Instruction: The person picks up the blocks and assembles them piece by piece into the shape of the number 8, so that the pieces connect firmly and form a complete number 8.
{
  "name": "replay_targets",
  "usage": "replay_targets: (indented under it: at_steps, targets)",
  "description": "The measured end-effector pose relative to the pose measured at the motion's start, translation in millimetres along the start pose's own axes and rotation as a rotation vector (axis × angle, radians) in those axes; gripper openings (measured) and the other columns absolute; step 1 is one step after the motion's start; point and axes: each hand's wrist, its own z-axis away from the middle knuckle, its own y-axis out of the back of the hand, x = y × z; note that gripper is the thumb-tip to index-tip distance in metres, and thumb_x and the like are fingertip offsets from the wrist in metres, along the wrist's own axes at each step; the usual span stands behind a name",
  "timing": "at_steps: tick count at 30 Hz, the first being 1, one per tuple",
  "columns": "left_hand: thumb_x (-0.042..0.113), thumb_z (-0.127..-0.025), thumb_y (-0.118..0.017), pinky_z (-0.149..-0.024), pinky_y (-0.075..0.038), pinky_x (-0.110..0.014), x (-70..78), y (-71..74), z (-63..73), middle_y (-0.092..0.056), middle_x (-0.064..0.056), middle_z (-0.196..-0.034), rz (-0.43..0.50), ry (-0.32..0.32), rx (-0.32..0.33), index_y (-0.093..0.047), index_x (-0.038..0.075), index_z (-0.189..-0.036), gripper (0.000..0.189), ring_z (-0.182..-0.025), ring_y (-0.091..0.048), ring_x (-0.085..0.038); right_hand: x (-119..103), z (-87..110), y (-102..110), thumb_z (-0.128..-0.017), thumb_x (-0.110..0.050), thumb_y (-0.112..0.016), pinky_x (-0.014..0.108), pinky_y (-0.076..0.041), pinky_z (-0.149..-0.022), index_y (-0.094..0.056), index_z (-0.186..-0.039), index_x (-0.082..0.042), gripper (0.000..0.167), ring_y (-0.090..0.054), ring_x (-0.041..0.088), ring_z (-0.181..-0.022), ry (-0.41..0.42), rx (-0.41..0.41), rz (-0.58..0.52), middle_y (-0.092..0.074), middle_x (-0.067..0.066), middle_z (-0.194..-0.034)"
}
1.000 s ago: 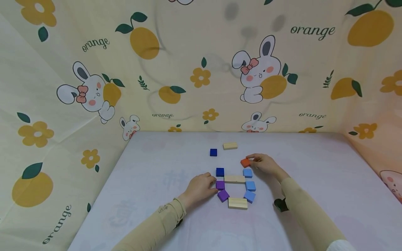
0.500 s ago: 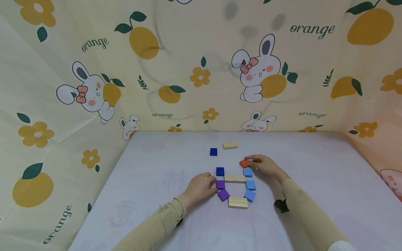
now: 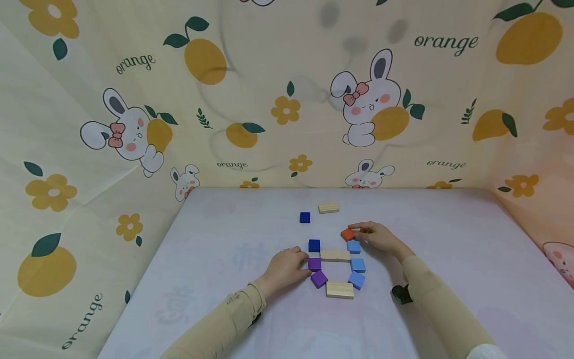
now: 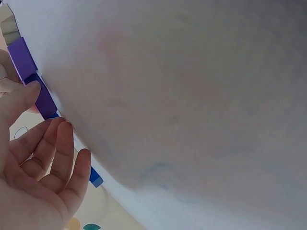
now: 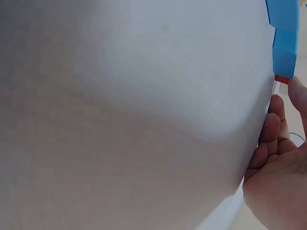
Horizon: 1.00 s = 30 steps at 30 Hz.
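Beside the left column of toy blocks, my left hand (image 3: 283, 269) holds a purple block (image 3: 314, 265), with thumb and fingertips at its two ends. A second purple block (image 3: 319, 279) lies tilted just below it, and a dark blue block (image 3: 314, 245) sits above. My right hand (image 3: 378, 236) pinches an orange block (image 3: 347, 234) at the top of the right column, near the upper light blue block (image 3: 354, 247). In the right wrist view, only a sliver of the orange block (image 5: 283, 79) shows beyond the light blue blocks (image 5: 285, 52).
A wooden block (image 3: 335, 256) bridges the columns, and another wooden block (image 3: 340, 290) lies at their near end. Two more light blue blocks (image 3: 357, 266) form the right side. Farther back lie a loose dark blue block (image 3: 305, 217) and a wooden block (image 3: 329, 208).
My right hand has shifted the orange block slightly left and toward me, closer to the upper light blue block. My left hand stays where it was at the purple block.
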Motion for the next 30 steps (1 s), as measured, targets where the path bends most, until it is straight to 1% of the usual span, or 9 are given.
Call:
replay_targets:
  at_steps: [4,9,13,17,19,25,27,30]
  targets:
    - [0.032,-0.079,-0.071,-0.062,-0.043,-0.019,0.3,1.2,0.7,-0.062,0.002,-0.083,0.004,-0.004,0.002,-0.069,0.01,-0.104,0.033,-0.068,-0.05,-0.006,0.3,-0.3,-0.3,-0.092,-0.026,-0.056,0.038,-0.04,-0.083,-0.056,-0.129,-0.016,0.038,-0.047,0.026,-0.101,0.001,0.002,0.007,-0.056,0.015,-0.117]
    - [0.029,-0.079,-0.072,-0.066,-0.047,-0.02,-1.2,3.2,1.5,-0.064,0.001,-0.087,0.012,0.011,-0.017,-0.068,0.009,-0.106,0.034,-0.072,-0.055,-0.009,-1.1,-2.0,-1.4,-0.092,-0.03,-0.056,0.038,-0.041,-0.083,-0.056,-0.129,-0.017,0.039,-0.047,0.027,-0.102,-0.004,-0.006,0.003,-0.055,0.015,-0.119]
    - [0.026,-0.078,-0.071,-0.069,-0.049,-0.022,-4.0,5.9,-0.9,-0.064,-0.001,-0.092,0.012,0.025,-0.034,-0.066,0.009,-0.11,0.037,-0.076,-0.058,-0.01,-2.2,-2.2,-1.6,-0.092,-0.033,-0.056,0.041,-0.041,-0.085,-0.056,-0.129,-0.017,0.041,-0.047,0.027,-0.104,-0.012,-0.014,-0.008,-0.055,0.016,-0.121]
    - [0.026,-0.078,-0.071,-0.071,-0.05,-0.024,-6.9,12.3,-5.4,-0.064,-0.001,-0.094,0.018,0.049,-0.036,-0.065,0.008,-0.113,0.039,-0.079,-0.06,-0.011,-1.7,-1.4,-1.4,-0.092,-0.034,-0.056,0.044,-0.04,-0.088,-0.055,-0.13,-0.016,0.042,-0.045,0.029,-0.107,-0.016,-0.015,-0.017,-0.054,0.015,-0.123]
    - [0.028,-0.079,-0.071,-0.072,-0.05,-0.024,-8.4,14.5,-8.8,-0.064,0.0,-0.094,0.027,0.073,-0.033,-0.064,0.009,-0.113,0.039,-0.081,-0.061,-0.011,-0.7,-0.9,-1.6,-0.092,-0.035,-0.056,0.047,-0.038,-0.09,-0.055,-0.13,-0.017,0.043,-0.043,0.03,-0.109,-0.024,-0.015,-0.03,-0.053,0.015,-0.126]
    - [0.03,-0.082,-0.068,-0.074,-0.051,-0.028,-14.1,18.4,-24.7,-0.064,-0.001,-0.095,0.088,0.146,-0.029,-0.064,0.009,-0.112,0.036,-0.084,-0.062,-0.013,1.8,0.6,-1.7,-0.091,-0.038,-0.056,0.061,-0.03,-0.1,-0.053,-0.132,-0.017,0.046,-0.038,0.036,-0.121,-0.046,-0.019,-0.078,-0.046,0.018,-0.136]
    - [0.03,-0.084,-0.067,-0.074,-0.05,-0.028,-16.3,19.8,-30.7,-0.065,-0.002,-0.096,0.113,0.168,-0.032,-0.064,0.008,-0.112,0.036,-0.084,-0.061,-0.014,2.7,0.3,-1.7,-0.091,-0.039,-0.056,0.061,-0.03,-0.1,-0.053,-0.132,-0.017,0.047,-0.038,0.036,-0.122,-0.044,-0.019,-0.078,-0.046,0.018,-0.137]
    - [0.029,-0.084,-0.066,-0.072,-0.05,-0.028,-20.3,22.1,-40.8,-0.065,-0.004,-0.097,0.154,0.194,-0.019,-0.064,0.006,-0.112,0.036,-0.082,-0.06,-0.015,4.0,-0.2,-1.3,-0.091,-0.038,-0.056,0.057,-0.032,-0.099,-0.053,-0.132,-0.018,0.046,-0.04,0.034,-0.119,-0.046,-0.02,-0.084,-0.048,0.017,-0.133]
